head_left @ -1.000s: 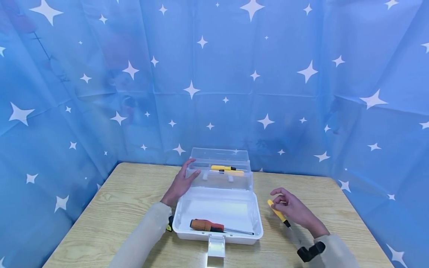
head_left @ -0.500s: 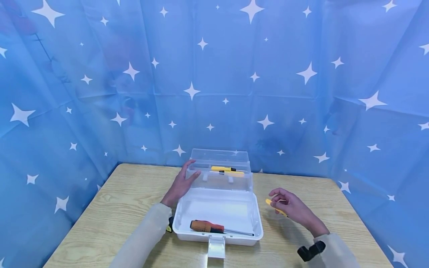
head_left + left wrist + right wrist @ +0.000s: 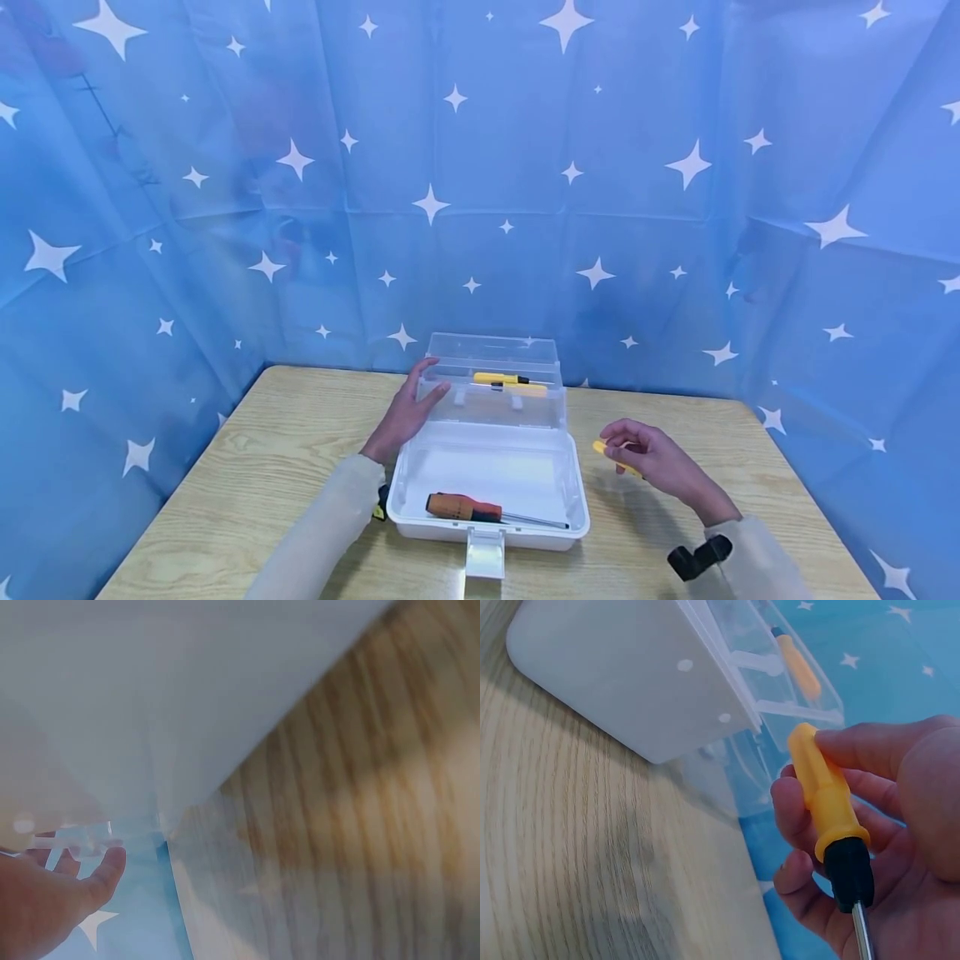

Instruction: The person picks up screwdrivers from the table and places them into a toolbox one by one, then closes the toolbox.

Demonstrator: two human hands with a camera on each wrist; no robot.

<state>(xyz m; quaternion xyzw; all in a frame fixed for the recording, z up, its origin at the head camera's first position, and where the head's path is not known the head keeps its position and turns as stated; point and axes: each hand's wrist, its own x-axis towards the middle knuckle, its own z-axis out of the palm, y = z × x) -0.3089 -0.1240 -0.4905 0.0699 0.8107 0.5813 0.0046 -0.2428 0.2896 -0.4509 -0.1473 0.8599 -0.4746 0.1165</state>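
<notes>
In the head view a white toolbox (image 3: 487, 467) stands with its clear lid (image 3: 491, 408) tipped back. My left hand (image 3: 401, 417) grips the lid's left edge, thumb in front; the left wrist view shows that hand (image 3: 71, 892) partly behind clear plastic. To the right of the box, my right hand (image 3: 651, 458) holds a yellow-handled screwdriver (image 3: 825, 795) between thumb and fingers, its black collar and metal shaft pointing back towards the wrist. Two yellow-handled screwdrivers (image 3: 498, 378) lie in the lid's compartments. A larger orange-brown and red-handled screwdriver (image 3: 461, 507) lies inside the box.
The box's front latch (image 3: 485, 554) hangs down. A black and yellow object (image 3: 380, 504), partly hidden by the left sleeve, lies left of the box. A wooden table (image 3: 300, 442) carries everything, and a blue star-patterned curtain (image 3: 637, 208) stands behind.
The yellow-handled screwdriver in my right hand has swung, so its shaft no longer shows in the head view. The right hand has shifted only slightly. My left hand stays at the lid.
</notes>
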